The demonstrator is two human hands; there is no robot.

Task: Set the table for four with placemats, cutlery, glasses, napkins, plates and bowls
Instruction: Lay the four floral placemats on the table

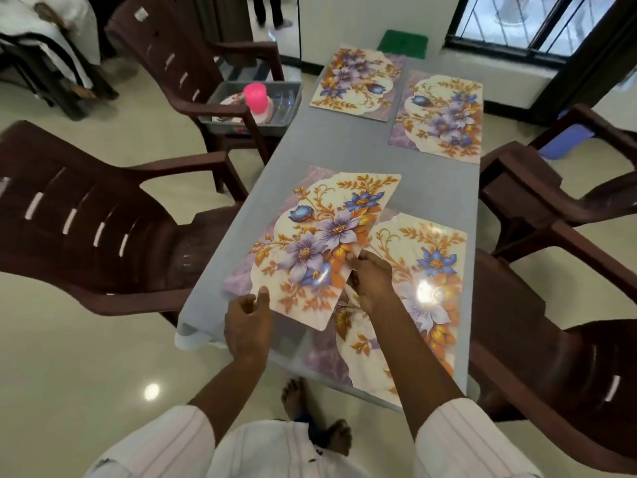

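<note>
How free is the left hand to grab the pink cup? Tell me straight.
Probably not yet. The left hand pinches the placemat it shares with the right hand, and the pink cup stands in the tub on a far chair, behind its armrest. Letting go and stepping closer would likely be needed.

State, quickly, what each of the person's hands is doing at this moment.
The left hand pinches the near corner of the tilted placemat.
The right hand grips the same placemat's right edge.
</note>
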